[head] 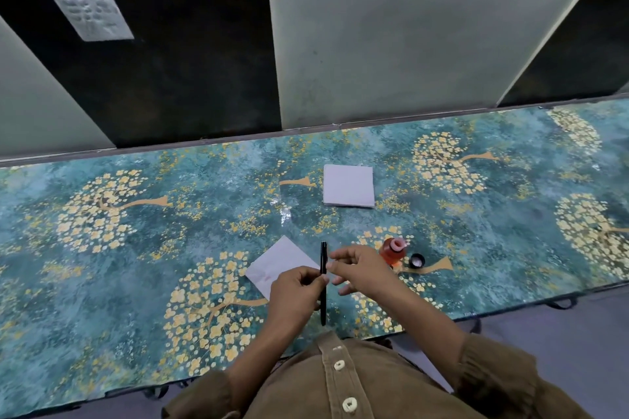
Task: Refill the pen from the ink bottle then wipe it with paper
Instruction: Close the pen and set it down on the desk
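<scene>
Pen: black pen (pixel 323 282), held upright-ish above the worktop (pixel 102 248), near its front edge.
Left hand: left hand (pixel 296 292) curled round the pen's middle.
Right hand: right hand (pixel 357 265) pinches the pen's upper part with fingertips, other fingers loose.
Ink bottle: open red ink bottle (pixel 394 250) just beyond the right hand, its black cap (pixel 417 260) beside it.
Paper: loose sheet (pixel 279 264) under the hands; paper stack (pixel 348 185) farther back.
Risk: the right wrist is close to the uncapped bottle; a careless sweep could tip it and spill ink on the sheet.
</scene>
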Tool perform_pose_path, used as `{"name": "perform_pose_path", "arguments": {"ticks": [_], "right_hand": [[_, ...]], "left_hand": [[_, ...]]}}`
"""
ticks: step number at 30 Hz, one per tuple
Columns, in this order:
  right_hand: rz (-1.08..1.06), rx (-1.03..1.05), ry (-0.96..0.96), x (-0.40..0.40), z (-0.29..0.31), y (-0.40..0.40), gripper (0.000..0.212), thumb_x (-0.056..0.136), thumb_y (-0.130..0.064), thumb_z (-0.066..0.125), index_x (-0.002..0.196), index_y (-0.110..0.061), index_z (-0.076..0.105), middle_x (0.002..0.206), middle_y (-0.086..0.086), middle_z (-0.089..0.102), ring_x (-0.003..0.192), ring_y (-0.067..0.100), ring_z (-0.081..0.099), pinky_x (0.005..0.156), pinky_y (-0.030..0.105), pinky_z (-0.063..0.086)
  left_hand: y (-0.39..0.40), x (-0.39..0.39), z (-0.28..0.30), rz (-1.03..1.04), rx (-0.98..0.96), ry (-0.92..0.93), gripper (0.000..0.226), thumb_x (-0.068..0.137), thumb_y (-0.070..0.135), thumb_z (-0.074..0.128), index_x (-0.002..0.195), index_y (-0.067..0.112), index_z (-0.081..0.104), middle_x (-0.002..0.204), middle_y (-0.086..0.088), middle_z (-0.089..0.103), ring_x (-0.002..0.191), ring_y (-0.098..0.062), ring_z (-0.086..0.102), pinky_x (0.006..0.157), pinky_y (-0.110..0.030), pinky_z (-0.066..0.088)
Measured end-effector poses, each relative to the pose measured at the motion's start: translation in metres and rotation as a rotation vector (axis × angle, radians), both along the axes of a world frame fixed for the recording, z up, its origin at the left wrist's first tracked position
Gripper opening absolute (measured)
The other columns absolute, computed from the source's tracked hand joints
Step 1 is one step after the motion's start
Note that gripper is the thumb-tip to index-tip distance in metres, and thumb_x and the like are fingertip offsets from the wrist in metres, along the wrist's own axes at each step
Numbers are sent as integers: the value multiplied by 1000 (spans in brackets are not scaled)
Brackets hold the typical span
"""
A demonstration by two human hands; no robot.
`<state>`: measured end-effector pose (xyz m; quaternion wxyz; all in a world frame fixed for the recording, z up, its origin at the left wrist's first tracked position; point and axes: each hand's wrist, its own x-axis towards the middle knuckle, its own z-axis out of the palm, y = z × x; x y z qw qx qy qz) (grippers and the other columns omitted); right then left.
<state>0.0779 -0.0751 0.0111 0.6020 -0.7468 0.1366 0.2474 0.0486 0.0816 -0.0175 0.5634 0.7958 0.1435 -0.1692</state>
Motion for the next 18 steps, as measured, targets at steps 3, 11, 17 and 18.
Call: {"name": "perform_pose_path", "arguments": {"ticks": [3,11,17,18], "right_hand": [[-22,-33,15,-2,-2,-16,25,91,-14,70,114,-4,64,93,9,68,70,15,68,60,30,60],[47,-37,36,-10,-3,-49,10,93,-15,69,101,-10,67,91,9,69,67,11,67,59,29,59],[67,-23,66,-11,-6,-66,11,92,-17,70,99,-8,69,81,5,68,68,12,67,57,27,56],[80,-18,67,-11,-7,-68,10,92,-17,69,98,-9,69,80,4,68,68,11,67,57,27,57]], "left_hand": [[-12,22,-12,-23,135,13,23,83,34,71,70,16,73,66,-2,72,63,-20,71,66,-44,62],[-51,71,-23,-79,418,-23,35,77,24,68,49,10,52,49,-10,53,49,-24,48,50,-32,37],[-67,75,-37,-28,473,-8,30,74,35,72,61,10,62,57,-4,61,58,-26,60,53,-32,42],[-68,75,-38,-17,470,-5,29,74,38,73,65,12,63,60,-2,62,61,-25,60,53,-31,41]]}}
